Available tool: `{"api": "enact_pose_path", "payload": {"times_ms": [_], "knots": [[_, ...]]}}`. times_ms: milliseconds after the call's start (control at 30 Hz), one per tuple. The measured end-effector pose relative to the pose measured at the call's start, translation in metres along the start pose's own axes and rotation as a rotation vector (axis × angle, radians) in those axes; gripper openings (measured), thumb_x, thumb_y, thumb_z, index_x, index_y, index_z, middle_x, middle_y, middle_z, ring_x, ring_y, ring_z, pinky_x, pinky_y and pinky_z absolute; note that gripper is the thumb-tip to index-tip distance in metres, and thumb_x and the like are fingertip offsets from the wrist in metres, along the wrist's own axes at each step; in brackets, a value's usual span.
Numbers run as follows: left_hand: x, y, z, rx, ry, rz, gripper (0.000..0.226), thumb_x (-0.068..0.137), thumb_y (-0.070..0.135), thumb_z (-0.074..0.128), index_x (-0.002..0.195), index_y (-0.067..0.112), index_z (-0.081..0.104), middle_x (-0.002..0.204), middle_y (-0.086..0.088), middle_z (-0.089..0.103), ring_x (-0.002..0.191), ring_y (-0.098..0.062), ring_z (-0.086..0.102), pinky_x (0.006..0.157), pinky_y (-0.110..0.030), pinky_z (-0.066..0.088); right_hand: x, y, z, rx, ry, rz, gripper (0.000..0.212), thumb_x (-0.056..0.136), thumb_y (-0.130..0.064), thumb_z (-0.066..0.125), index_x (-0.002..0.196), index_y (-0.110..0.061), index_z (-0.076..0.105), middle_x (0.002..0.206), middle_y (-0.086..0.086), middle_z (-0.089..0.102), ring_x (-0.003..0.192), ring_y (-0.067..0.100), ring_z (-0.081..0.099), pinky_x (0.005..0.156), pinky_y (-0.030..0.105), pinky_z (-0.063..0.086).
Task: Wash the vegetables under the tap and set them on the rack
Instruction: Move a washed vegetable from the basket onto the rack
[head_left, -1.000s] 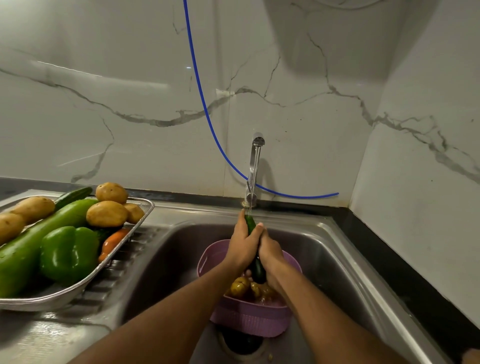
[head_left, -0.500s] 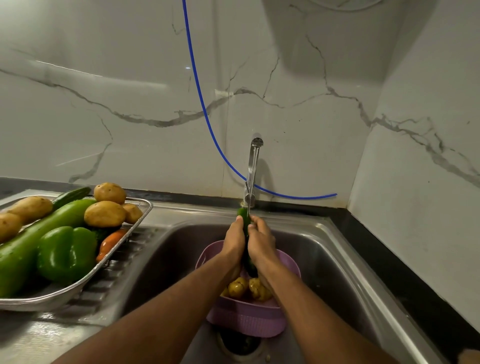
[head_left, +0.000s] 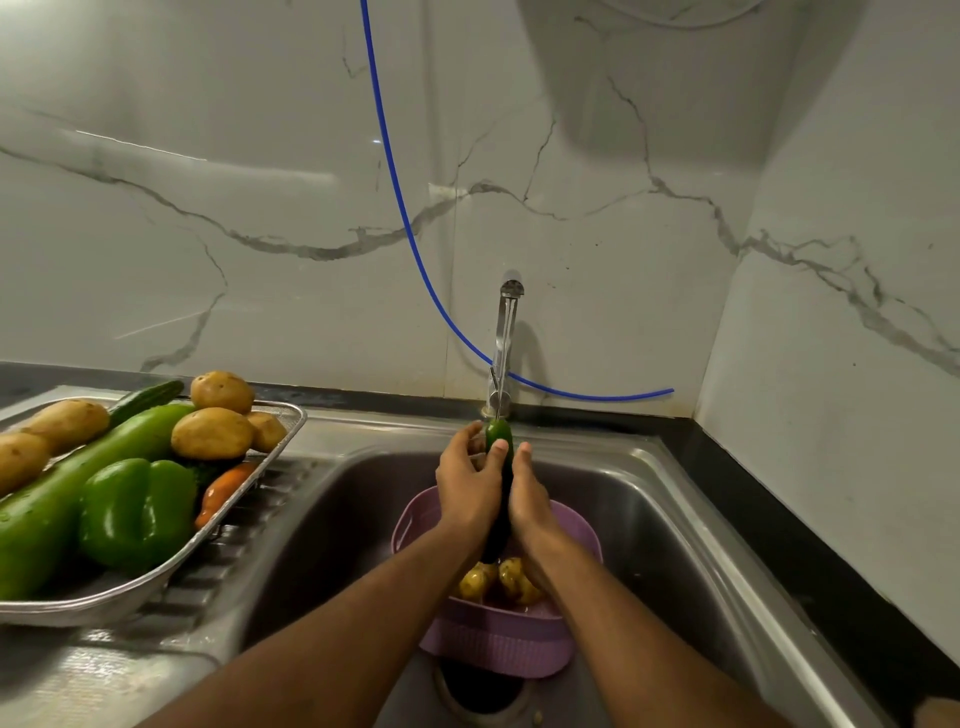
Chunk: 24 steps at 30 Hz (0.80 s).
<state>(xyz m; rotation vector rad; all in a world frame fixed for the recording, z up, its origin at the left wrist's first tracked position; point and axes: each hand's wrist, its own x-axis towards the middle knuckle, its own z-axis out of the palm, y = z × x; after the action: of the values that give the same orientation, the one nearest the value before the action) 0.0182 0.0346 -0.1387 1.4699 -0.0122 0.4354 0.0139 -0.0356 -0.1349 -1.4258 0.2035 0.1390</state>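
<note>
Step in hand: I was rinsing a cucumber, held upright at centre frame directly under the tap.
Left hand: my left hand gripped the cucumber from the left, the thumb curled across its front near the top.
Right hand: my right hand pressed against the right side of the cucumber; the fingers looked fairly straight along it, though whether they wrapped behind could not be told.
Cucumber position: its upper tip stood just below the spout; its lower end hung over the purple colander in the sink.
Water: a thin stream appeared to reach the tip, but it was too fine to confirm.
Done, as judged: the wire rack at the left of the frame held several potatoes, a green bell pepper, a long pale green gourd, a carrot and a second cucumber. Droplets showed on the gourd, so these were probably washed.
Left, as judged: the cucumber in hand was not yet on the rack, and small potatoes lay in the colander, probably awaiting their turn.
Progress estimate: well past halfway.
</note>
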Motion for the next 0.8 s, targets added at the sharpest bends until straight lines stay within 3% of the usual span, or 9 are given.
{"api": "enact_pose_path", "payload": {"times_ms": [100, 200, 267, 333, 400, 533, 633, 800], "knots": [[0.004, 0.001, -0.003, 0.041, -0.003, 0.071, 0.033, 0.102, 0.022, 0.06, 0.135, 0.022, 0.058, 0.117, 0.005, 0.067, 0.107, -0.006, 0.064, 0.086, -0.019, 0.053, 0.0, 0.004, 0.003, 0.05, -0.042, 0.043, 0.066, 0.108, -0.058, 0.019, 0.131, -0.013, 0.062, 0.121, 0.012, 0.066, 0.117, 0.03, 0.06, 0.11, 0.047, 0.046], [0.008, -0.008, -0.003, 0.173, -0.045, 0.125, 0.025, 0.104, 0.027, 0.056, 0.128, 0.024, 0.062, 0.114, 0.004, 0.068, 0.105, -0.008, 0.066, 0.083, -0.02, 0.054, -0.002, -0.006, 0.007, 0.018, 0.017, -0.063, 0.052, 0.11, -0.051, 0.028, 0.113, -0.018, 0.068, 0.104, 0.008, 0.069, 0.098, 0.02, 0.064, 0.094, 0.038, 0.051], [0.006, -0.015, -0.003, 0.278, -0.067, 0.152, 0.02, 0.106, 0.032, 0.051, 0.119, 0.027, 0.065, 0.108, 0.006, 0.069, 0.101, -0.007, 0.066, 0.085, -0.026, 0.056, -0.004, -0.011, 0.009, -0.007, 0.059, -0.13, 0.05, 0.108, -0.053, 0.034, 0.114, -0.02, 0.07, 0.111, 0.008, 0.071, 0.104, 0.02, 0.066, 0.097, 0.037, 0.052], [0.004, -0.017, -0.001, 0.261, -0.05, 0.086, 0.021, 0.108, 0.031, 0.047, 0.113, 0.022, 0.066, 0.103, 0.003, 0.069, 0.097, -0.011, 0.066, 0.085, -0.033, 0.056, -0.005, -0.01, 0.009, -0.03, 0.06, -0.166, 0.05, 0.105, -0.056, 0.038, 0.131, -0.025, 0.066, 0.128, 0.006, 0.068, 0.121, 0.024, 0.063, 0.107, 0.04, 0.049], [0.007, -0.017, 0.002, 0.195, -0.021, -0.068, 0.022, 0.109, 0.026, 0.045, 0.109, 0.015, 0.064, 0.099, -0.002, 0.067, 0.094, -0.015, 0.066, 0.082, -0.033, 0.054, -0.007, -0.007, 0.009, -0.073, 0.007, -0.16, 0.048, 0.107, -0.046, 0.037, 0.153, -0.031, 0.045, 0.15, 0.001, 0.052, 0.137, 0.024, 0.051, 0.115, 0.04, 0.042], [0.022, -0.016, -0.002, 0.106, 0.018, -0.323, 0.033, 0.11, 0.029, 0.042, 0.108, 0.01, 0.067, 0.097, -0.01, 0.07, 0.092, -0.02, 0.068, 0.083, -0.036, 0.055, -0.011, -0.004, 0.006, -0.124, -0.074, -0.101, 0.052, 0.112, -0.026, 0.034, 0.162, -0.032, 0.023, 0.162, 0.008, 0.038, 0.141, 0.027, 0.045, 0.116, 0.043, 0.041], [0.026, -0.016, -0.008, 0.079, 0.061, -0.373, 0.033, 0.111, 0.03, 0.04, 0.104, 0.01, 0.066, 0.095, -0.012, 0.069, 0.087, -0.019, 0.066, 0.07, -0.031, 0.05, -0.013, 0.0, 0.011, -0.174, -0.091, -0.09, 0.051, 0.113, -0.027, 0.032, 0.162, -0.032, 0.022, 0.161, 0.01, 0.037, 0.142, 0.028, 0.044, 0.114, 0.041, 0.042], [0.019, -0.014, 0.004, 0.17, -0.067, -0.416, 0.037, 0.11, 0.031, 0.039, 0.109, 0.008, 0.068, 0.095, -0.011, 0.07, 0.089, -0.02, 0.067, 0.074, -0.032, 0.051, -0.008, -0.005, 0.002, -0.081, 0.018, -0.076, 0.048, 0.112, -0.027, 0.036, 0.159, -0.028, 0.034, 0.159, 0.008, 0.043, 0.139, 0.026, 0.047, 0.103, 0.033, 0.042]]}}
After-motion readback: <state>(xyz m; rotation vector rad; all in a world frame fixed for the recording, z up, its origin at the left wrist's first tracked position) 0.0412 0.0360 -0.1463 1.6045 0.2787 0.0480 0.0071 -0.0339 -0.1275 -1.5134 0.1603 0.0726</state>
